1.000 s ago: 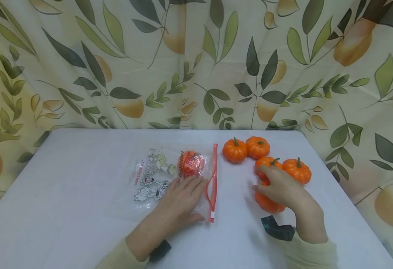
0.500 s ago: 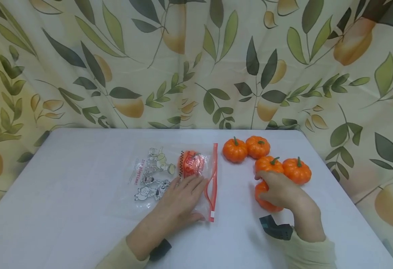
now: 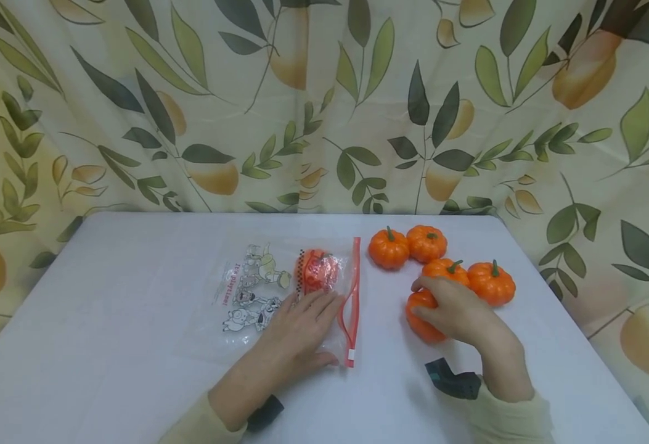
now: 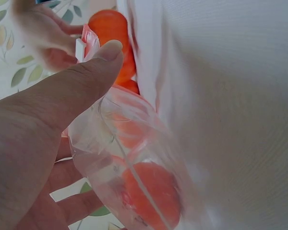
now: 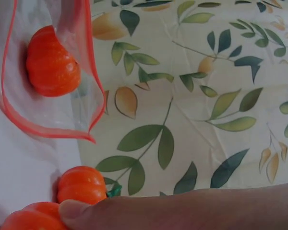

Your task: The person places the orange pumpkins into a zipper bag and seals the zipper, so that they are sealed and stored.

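A clear zip bag printed with cartoon animals lies on the table, its red-edged mouth facing right. Inside it sits one small orange pumpkin; the right wrist view shows the bag's mouth gaping in front of that pumpkin. My left hand rests on the bag near the mouth, fingers extended, the thumb beside the lower edge. To the right, my right hand grips another orange pumpkin between thumb and fingers, and partly hides it. Its thumb presses on that pumpkin in the right wrist view.
Behind the right hand stand more pumpkins: two at the back, one left and one right, and two nearer, one right by the hand and one farther right. A leaf-patterned curtain hangs behind the white table.
My right hand has closed round the nearest pumpkin and shifted it a little to the left, away from the others. The left hand and the bag have stayed in place.
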### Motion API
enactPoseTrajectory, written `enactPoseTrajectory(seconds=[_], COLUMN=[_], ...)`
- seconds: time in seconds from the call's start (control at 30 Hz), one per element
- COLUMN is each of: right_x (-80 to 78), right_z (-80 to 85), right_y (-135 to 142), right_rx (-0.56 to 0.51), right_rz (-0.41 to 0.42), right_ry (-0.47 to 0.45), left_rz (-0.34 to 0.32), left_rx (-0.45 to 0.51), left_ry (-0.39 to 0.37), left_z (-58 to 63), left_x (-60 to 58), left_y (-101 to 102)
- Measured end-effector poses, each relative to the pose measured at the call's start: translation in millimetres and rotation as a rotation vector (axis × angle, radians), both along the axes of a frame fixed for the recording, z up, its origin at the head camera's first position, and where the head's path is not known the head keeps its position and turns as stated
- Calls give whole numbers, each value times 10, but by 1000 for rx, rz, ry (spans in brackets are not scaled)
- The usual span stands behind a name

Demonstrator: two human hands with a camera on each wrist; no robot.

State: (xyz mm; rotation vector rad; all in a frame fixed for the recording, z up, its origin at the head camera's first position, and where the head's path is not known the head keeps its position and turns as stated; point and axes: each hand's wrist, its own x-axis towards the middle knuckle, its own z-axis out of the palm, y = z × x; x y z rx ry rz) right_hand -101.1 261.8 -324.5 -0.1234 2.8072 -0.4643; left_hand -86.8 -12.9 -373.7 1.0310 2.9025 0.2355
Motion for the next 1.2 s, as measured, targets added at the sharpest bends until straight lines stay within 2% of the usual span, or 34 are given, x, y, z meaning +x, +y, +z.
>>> enactPoseTrajectory(seconds=[0.27,0.57,0.83,1.07,1.2], right_x=[-40,-74,-92,-41,-50], right_z=[-29,-103,-130,-122,-148], right_y=[-69,-110,-127,-114,-131], right_rx=[2,-43,-26,-45,-62], right_rz=[1,-19,-47,-41,-41], right_ry=[57,158,115,12,4], left_rz=[4,1,3,1,2], left_rx=[7,14,7,16,9], left_ry=[-5,0,-24,-14,-4], left_z=[-11,-12,5,3,-8], left_x=[5,8,13,15,14], left_y=[-1,-1,2,4,0])
